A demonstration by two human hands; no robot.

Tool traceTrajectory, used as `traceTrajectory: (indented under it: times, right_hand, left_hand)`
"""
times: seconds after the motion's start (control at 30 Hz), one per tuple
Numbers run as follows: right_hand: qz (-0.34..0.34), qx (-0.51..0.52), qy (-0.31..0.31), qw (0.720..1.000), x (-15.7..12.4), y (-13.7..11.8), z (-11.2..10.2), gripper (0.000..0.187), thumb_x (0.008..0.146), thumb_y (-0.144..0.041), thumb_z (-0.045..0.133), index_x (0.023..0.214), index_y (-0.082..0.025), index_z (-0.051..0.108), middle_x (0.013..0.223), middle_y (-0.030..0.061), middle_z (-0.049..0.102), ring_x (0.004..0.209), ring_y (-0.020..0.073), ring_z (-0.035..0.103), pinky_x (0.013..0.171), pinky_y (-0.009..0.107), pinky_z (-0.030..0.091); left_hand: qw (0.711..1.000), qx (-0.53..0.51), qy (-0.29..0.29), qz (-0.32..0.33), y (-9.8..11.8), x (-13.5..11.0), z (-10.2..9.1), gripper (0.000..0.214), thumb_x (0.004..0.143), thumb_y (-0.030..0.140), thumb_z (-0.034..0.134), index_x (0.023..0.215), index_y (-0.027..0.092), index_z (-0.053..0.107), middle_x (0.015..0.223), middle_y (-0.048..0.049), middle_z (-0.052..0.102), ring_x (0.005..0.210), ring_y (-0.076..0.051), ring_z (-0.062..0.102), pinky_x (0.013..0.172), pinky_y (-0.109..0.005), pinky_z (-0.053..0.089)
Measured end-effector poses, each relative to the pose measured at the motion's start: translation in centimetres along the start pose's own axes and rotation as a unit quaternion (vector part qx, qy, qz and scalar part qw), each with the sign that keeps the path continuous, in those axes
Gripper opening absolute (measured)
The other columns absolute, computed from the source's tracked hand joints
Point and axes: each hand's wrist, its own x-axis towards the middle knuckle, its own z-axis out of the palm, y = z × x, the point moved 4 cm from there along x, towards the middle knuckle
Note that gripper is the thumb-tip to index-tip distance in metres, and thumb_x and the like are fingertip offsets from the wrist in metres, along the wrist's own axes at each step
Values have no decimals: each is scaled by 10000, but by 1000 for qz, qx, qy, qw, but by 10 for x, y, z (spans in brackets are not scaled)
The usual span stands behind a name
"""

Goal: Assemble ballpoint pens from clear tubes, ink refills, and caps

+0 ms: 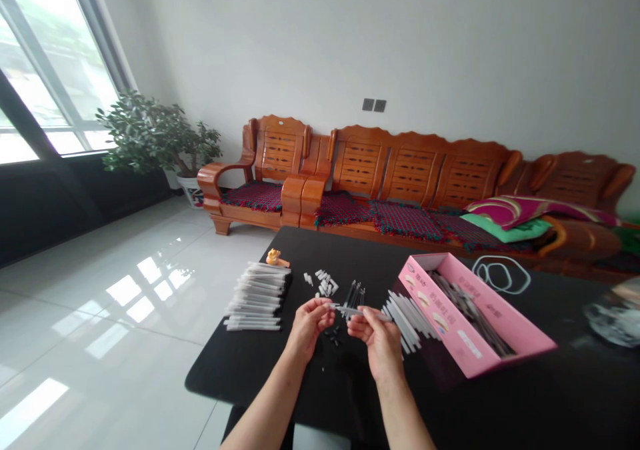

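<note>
Over the black table [250, 363], my left hand [313, 320] pinches a small whitish pen part [332, 305]. Between the thumb and fingers of my right hand [377, 337] is a slim translucent pen barrel [350, 311], which points left towards that part. The two ends meet or nearly meet; I cannot tell which. Just behind my hands lie several dark pen refills [356, 293] and a loose group of short white pen pieces [327, 284]. Small black pieces [334, 335] are scattered below, between my wrists.
Stacked at the left edge are many pale pens [257, 297], with a small yellow figurine [273, 257] behind. More pale barrels [407, 320] lie beside a pink box [480, 317] of greyish sticks. White loops [501, 275] and a clear plastic bag [613, 313] sit farther right.
</note>
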Motion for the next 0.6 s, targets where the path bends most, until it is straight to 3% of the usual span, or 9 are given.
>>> traceTrajectory:
  times: [0.33, 0.47, 0.6]
  right_hand:
    - [-5, -22, -6, 1000, -3, -1, -1, 414, 611, -392, 869, 836, -96, 688, 621, 76, 732, 505, 210, 704, 469, 268, 596]
    - [0, -19, -11, 1000, -3, -2, -3, 411, 611, -395, 868, 822, -97, 679, 614, 77, 729, 487, 212, 699, 458, 269, 591]
    - [-3, -10, -13, 1000, -2, -3, -4, 398, 628, -391, 860, 815, -101, 662, 600, 78, 725, 472, 210, 692, 440, 266, 584]
  left_hand:
    - [996, 68, -51, -3, -3, -7, 5, 370, 657, 373, 825, 842, 74, 713, 671, -52, 668, 554, -85, 599, 557, -190, 496]
    - [995, 83, -48, -15, -5, -8, 6, 407, 628, 403, 838, 820, 67, 712, 627, -36, 643, 480, -61, 547, 467, -164, 432]
    - [994, 104, -30, 13, -8, -11, 11, 410, 622, 427, 830, 797, 78, 703, 593, -19, 622, 439, -53, 509, 410, -151, 371]
